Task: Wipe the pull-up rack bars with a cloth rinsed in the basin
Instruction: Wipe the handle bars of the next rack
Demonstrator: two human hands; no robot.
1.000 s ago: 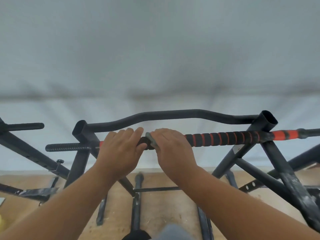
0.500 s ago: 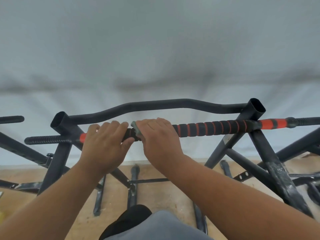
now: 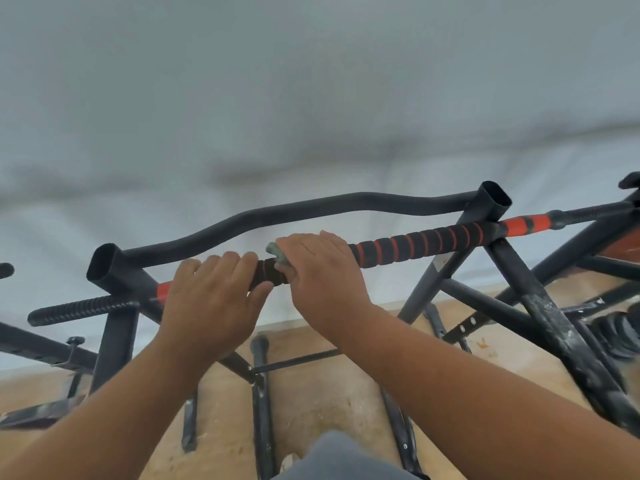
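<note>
Fingers (image 3: 221, 263) of your left hand (image 3: 211, 303) curl over the top of the grip bar (image 3: 415, 245), thumb hooked under it, clamped on the foam. Your right hand (image 3: 322, 271) sits just beside it on the same bar, fingers wrapped over the top and holding the cloth (image 3: 277, 252) against the foam. Only a small grey-green edge of cloth pokes out at the left side of that hand; the rest is hidden under the palm. Short stretch of black foam shows between your two hands, so they are close but apart.

Grip bar runs from lower left to upper right, tilted in view. Black foam with thin orange rings to the right of your right hand, then an orange band (image 3: 523, 224) past the right post (image 3: 493, 202). Orange patch also shows just left of your left hand, near the left post (image 3: 107, 268). Ribbed black end (image 3: 79, 310) sticks out beyond the left post.

Curved bar (image 3: 277, 216) spans behind the grip bar, joining the two open-topped posts. Angled legs (image 3: 554, 327) drop from the right post, scuffed with pale marks. More black frame tubes (image 3: 261, 393) lie below on the wooden floor (image 3: 311, 386). Pale wall (image 3: 311, 98) fills the upper view, blurred. Grey fabric (image 3: 339, 455) at bottom centre, cannot tell what it is. Dark stacked shapes (image 3: 620, 330) at far right, too blurred to name.
</note>
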